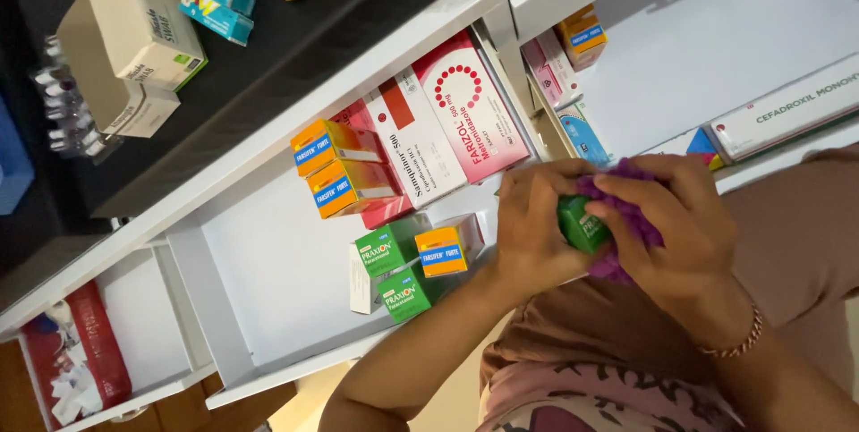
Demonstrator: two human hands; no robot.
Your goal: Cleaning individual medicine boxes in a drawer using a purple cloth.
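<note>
Both my hands meet in front of a white shelf (268, 271). My left hand (532, 226) grips a small green box (582, 224). Pressed against that box is a purple fluffy cloth (631, 217), which my right hand (684, 226) covers and holds; there is a bracelet on that wrist. Just left of my hands, in the open compartment, stand two green boxes (394, 266) and an orange-and-blue box (447, 249). Most of the cloth is hidden under my fingers.
Further back in the compartment lie two orange boxes (335, 168) and larger red, white and pink boxes (447, 123). The compartment to the right holds more boxes (573, 65). A dark counter (268, 47) carries beige and teal cartons. A lower left compartment holds a red pack (76, 351).
</note>
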